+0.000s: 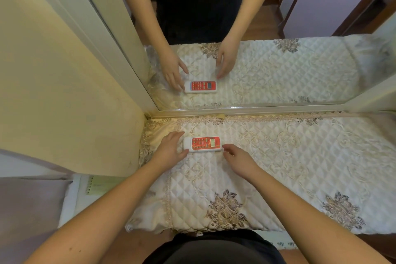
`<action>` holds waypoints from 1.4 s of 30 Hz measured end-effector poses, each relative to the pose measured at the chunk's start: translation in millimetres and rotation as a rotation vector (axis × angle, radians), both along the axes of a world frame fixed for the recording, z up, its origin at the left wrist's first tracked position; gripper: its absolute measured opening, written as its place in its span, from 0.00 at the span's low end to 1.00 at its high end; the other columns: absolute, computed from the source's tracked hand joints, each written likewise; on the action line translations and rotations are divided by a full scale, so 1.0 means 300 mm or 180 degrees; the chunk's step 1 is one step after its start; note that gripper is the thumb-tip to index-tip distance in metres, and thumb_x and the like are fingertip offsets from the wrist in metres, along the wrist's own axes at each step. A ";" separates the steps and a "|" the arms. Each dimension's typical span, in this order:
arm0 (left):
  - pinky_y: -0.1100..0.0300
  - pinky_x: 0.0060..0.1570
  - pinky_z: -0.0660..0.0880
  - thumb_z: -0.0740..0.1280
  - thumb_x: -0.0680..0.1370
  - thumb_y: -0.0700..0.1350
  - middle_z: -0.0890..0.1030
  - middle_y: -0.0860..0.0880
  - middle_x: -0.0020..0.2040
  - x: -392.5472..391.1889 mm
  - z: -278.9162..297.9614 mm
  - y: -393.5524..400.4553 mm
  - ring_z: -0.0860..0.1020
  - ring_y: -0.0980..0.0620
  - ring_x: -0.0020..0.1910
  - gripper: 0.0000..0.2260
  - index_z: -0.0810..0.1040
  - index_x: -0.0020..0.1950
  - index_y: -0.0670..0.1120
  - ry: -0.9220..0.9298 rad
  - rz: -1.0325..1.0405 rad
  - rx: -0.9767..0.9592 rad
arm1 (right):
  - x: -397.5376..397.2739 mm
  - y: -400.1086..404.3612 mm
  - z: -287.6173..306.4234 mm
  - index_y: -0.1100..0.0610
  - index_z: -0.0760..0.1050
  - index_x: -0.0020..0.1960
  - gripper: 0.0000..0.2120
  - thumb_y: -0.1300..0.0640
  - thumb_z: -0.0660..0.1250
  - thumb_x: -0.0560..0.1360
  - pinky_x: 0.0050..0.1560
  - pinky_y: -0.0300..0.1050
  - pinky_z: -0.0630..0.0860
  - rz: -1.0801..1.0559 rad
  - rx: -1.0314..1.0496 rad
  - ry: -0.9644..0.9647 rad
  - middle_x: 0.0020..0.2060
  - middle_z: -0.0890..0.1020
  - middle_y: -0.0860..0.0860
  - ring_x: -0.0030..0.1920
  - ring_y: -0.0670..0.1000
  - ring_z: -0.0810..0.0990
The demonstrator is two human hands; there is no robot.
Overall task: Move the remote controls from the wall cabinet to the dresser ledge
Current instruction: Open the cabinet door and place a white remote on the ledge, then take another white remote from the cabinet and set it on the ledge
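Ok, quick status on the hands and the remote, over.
Left hand grips the remote control's left end. Right hand open, fingertips at its right end. Remote flat on the quilted cover, before the mirror. Nothing in the way.

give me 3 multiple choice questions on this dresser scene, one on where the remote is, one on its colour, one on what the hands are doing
1. Where does the remote control lie?
A. on the quilted cover, near the mirror
B. on the floor
C. inside a drawer

2. What colour is its button face?
A. blue
B. red-orange
C. black

3. What are the hands doing?
A. both lift the remote high off the cover
B. left hand touches the remote's left end, right hand sits by its right end
C. both hang at the person's sides

Answers:
1 A, the remote rests flat on the cover just before the mirror, which reflects it.
2 B, the face is red-orange in a white casing.
3 B, left fingers wrap the end while the remote lies on the cover.
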State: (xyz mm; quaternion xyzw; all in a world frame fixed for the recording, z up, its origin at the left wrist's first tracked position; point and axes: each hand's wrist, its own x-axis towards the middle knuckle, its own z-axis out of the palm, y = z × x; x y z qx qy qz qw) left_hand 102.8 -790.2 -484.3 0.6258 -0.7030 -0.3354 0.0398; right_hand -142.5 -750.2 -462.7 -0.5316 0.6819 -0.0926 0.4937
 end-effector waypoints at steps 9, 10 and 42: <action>0.44 0.71 0.58 0.51 0.75 0.62 0.69 0.44 0.72 -0.014 0.124 0.177 0.65 0.41 0.72 0.32 0.68 0.72 0.45 -0.1203 -0.0596 -0.0889 | 0.019 0.081 0.070 0.56 0.60 0.75 0.27 0.44 0.51 0.80 0.73 0.55 0.56 0.1690 -0.1277 0.1920 0.73 0.66 0.55 0.73 0.58 0.63; 0.44 0.73 0.54 0.52 0.75 0.63 0.67 0.45 0.74 -0.017 0.128 0.200 0.63 0.42 0.74 0.31 0.67 0.73 0.46 -0.1288 -0.0573 -0.0957 | 0.025 0.086 0.079 0.57 0.63 0.74 0.27 0.44 0.52 0.79 0.71 0.56 0.60 0.1697 -0.1425 0.1930 0.71 0.70 0.57 0.71 0.60 0.67; 0.42 0.73 0.54 0.47 0.79 0.64 0.58 0.50 0.78 0.448 0.482 1.238 0.53 0.49 0.77 0.29 0.55 0.77 0.53 -0.1648 0.1707 -0.0856 | 0.780 0.634 0.306 0.56 0.65 0.73 0.26 0.45 0.54 0.78 0.70 0.57 0.62 0.3302 -0.3103 0.1267 0.70 0.71 0.57 0.70 0.60 0.69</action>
